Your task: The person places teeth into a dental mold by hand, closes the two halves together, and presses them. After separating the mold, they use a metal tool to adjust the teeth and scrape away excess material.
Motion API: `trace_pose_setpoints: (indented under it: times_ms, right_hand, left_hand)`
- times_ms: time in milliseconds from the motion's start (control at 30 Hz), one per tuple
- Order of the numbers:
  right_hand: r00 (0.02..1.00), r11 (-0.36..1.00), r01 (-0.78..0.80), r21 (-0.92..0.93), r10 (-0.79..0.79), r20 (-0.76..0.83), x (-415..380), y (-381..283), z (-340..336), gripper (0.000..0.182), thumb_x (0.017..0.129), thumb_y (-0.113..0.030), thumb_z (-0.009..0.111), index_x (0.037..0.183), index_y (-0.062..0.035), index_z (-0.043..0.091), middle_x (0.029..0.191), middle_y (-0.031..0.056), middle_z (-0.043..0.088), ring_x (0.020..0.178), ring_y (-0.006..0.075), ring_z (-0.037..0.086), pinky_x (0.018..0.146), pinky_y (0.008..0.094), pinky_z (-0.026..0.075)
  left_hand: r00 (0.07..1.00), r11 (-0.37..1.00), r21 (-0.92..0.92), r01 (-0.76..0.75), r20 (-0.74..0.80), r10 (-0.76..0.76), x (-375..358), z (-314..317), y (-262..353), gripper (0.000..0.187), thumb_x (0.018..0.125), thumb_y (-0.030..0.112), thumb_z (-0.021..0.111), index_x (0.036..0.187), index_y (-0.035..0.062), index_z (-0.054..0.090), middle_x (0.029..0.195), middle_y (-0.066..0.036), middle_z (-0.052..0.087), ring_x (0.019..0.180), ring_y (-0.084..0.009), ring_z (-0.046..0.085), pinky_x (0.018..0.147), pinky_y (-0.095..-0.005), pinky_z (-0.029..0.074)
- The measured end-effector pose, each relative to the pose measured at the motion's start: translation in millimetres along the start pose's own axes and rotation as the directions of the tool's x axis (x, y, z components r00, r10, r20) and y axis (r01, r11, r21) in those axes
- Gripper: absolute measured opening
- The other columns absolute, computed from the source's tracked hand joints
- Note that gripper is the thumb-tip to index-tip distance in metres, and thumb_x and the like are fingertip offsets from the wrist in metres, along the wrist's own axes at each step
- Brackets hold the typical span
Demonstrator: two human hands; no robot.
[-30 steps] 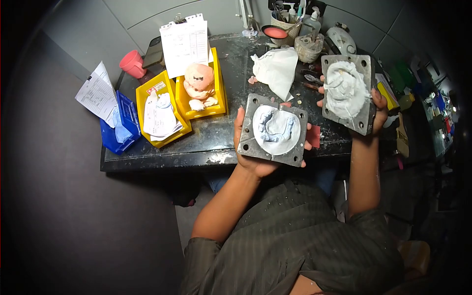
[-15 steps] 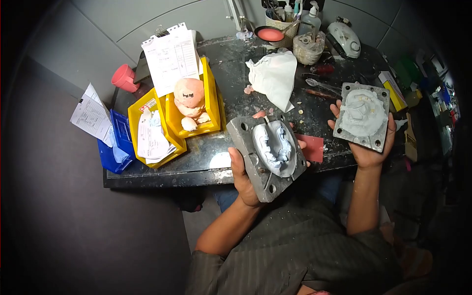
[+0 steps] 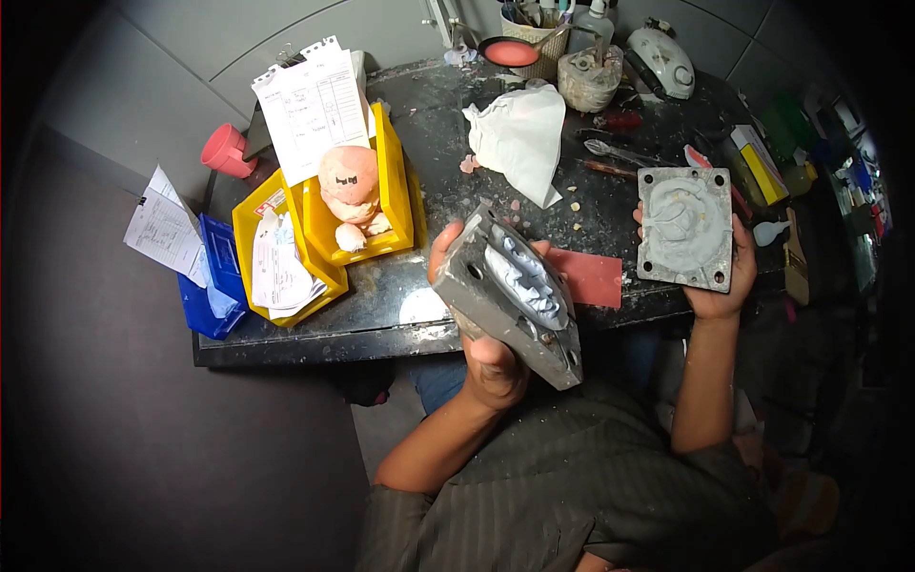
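My left hand (image 3: 491,367) grips a thick grey metal flask half (image 3: 510,319), tilted steeply on edge. Set in its cavity is a pale bluish-white dental mould (image 3: 526,284) facing right. In my right hand (image 3: 721,297) lies the other metal flask half (image 3: 684,272), its face turned up and filled with whitish plaster (image 3: 684,227). The two halves are apart, both above the front edge of the black table. A flat red sheet (image 3: 593,278) lies on the table between them.
Yellow bins (image 3: 408,214) with pink and white models and papers stand left, beside a blue bin (image 3: 221,276) and a pink cup (image 3: 227,150). White cloth (image 3: 519,143), tools (image 3: 615,153), a plaster-crusted pot (image 3: 589,81) and a red-filled pan (image 3: 511,52) are farther back.
My left hand has turned its flask half more onto its edge, so the mould shows at a sharper angle. The right flask half has shifted slightly left and sits straighter. The whole view has shifted a little.
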State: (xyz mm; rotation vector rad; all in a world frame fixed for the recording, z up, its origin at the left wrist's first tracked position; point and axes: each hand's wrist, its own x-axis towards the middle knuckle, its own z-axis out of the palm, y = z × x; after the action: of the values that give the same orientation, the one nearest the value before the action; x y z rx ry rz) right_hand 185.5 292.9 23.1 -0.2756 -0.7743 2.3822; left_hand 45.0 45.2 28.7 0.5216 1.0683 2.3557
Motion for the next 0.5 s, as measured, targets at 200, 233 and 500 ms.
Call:
trace_pose_setpoints:
  times_ms: [200, 233, 500]
  right_hand:
    - [0.997, 0.997, 0.046, -0.054, -0.049, -0.057, 0.9, -3.9, -13.6, 0.074, 0.104, -0.043, 0.046, 0.161, 0.0015, 0.029, 0.160, 0.0311, 0.038, 0.141, 0.0595, 0.041, 0.117, 0.0668, 0.035]
    - [0.996, 0.994, 0.067, -0.087, -0.071, -0.051, 1.7, -4.3, -15.6, 0.072, 0.105, -0.041, 0.046, 0.160, 0.0019, 0.031, 0.160, 0.0288, 0.040, 0.142, 0.0556, 0.043, 0.118, 0.0648, 0.036]
    - [0.995, 0.985, 0.001, -0.170, 0.016, 0.099, 5.5, -16.0, -24.8, 0.060, 0.110, -0.036, 0.045, 0.157, 0.0010, 0.039, 0.155, 0.0162, 0.051, 0.141, 0.0293, 0.053, 0.119, 0.0461, 0.040]
  left_hand:
    - [0.931, 0.908, 0.254, -0.332, -0.066, 0.358, 7.0, 1.7, -14.5, 0.151, 0.051, 0.090, 0.078, 0.158, 0.0128, 0.004, 0.151, -0.024, 0.036, 0.130, -0.0378, 0.055, 0.107, -0.0509, 0.050]
    - [0.904, 0.888, 0.235, -0.394, -0.075, 0.421, 7.7, 1.9, -16.7, 0.154, 0.051, 0.083, 0.087, 0.156, 0.0108, 0.001, 0.154, -0.026, 0.031, 0.134, -0.0369, 0.050, 0.110, -0.0513, 0.044]
    - [0.896, 0.872, 0.247, -0.422, -0.033, 0.443, 7.7, -2.6, -10.7, 0.152, 0.050, 0.083, 0.087, 0.155, 0.0121, 0.003, 0.158, -0.028, 0.025, 0.133, -0.0390, 0.052, 0.110, -0.0529, 0.045]
